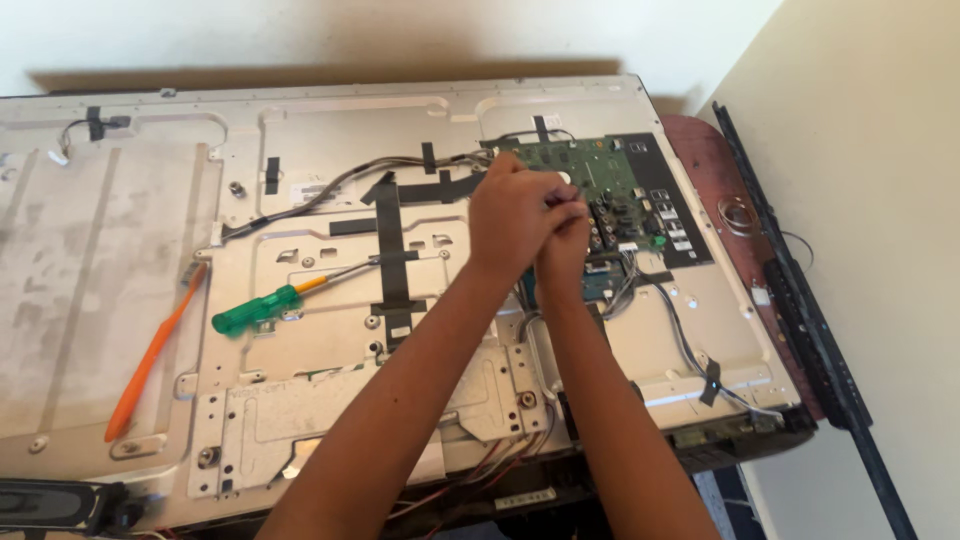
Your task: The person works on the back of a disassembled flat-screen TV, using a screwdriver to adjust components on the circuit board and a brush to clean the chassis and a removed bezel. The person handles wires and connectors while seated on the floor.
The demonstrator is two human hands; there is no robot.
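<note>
Two forearms converging, left hand overlapping right hand, above green circuit board

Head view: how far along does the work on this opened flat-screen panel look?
Done: the back cover is off, baring the metal chassis. The green-handled screwdriver and orange pry tool lie set down. In hand: both hands, left and right, meet over the green circuit board; what they pinch is hidden. Left: board and taped cables remain mounted.

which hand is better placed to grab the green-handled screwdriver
Left, probably. Both hands are clasped over the green circuit board, but the left hand sits on the side toward the green-handled screwdriver; the right hand is farther.
</note>
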